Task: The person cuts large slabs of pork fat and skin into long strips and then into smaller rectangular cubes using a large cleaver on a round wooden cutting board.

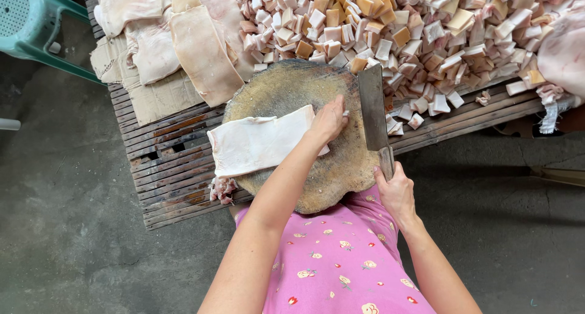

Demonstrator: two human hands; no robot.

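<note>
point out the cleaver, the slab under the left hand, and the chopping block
cleaver (372,105): head view, middle of the flat blade.
slab of pork fat (256,144): head view, centre of its pale top face.
round chopping block (286,88): head view, bare wood near the far rim.

Left hand pressing pale fat slab flat on round chopping block; right hand gripping cleaver just beside fingertips.

No labels, signs or screens are visible here. The only packaging is flattened brown cardboard, which lies on the wooden pallet under the pale slabs at the left.
</note>
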